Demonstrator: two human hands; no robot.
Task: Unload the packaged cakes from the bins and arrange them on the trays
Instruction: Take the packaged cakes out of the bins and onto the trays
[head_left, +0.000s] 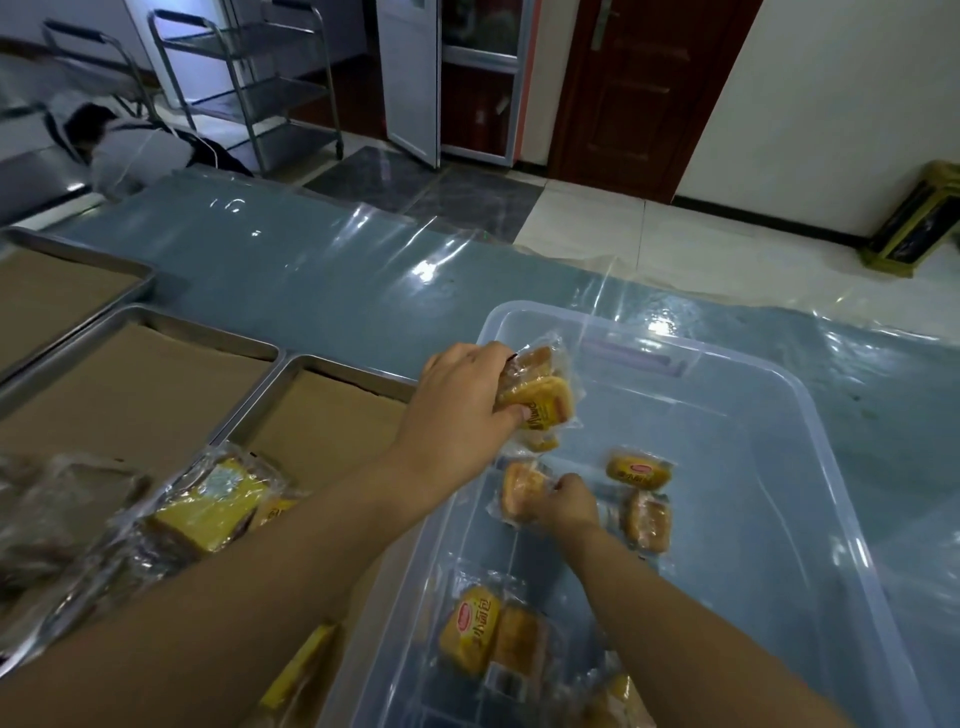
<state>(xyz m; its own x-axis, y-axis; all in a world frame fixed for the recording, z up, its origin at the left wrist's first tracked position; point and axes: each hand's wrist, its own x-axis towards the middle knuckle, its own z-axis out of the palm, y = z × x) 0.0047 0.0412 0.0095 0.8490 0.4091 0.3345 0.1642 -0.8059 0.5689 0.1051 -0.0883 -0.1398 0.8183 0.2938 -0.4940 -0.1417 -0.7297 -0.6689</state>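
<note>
Cakes are held bunched in the left hand over the clear bin at frame centre, and just below them another cake is gripped by the right hand.

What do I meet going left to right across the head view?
A pile of packaged cakes, left hand gripping a stack of cakes, right hand holding a single cake, yellow-labelled cake, clear bin's right rim.
</note>
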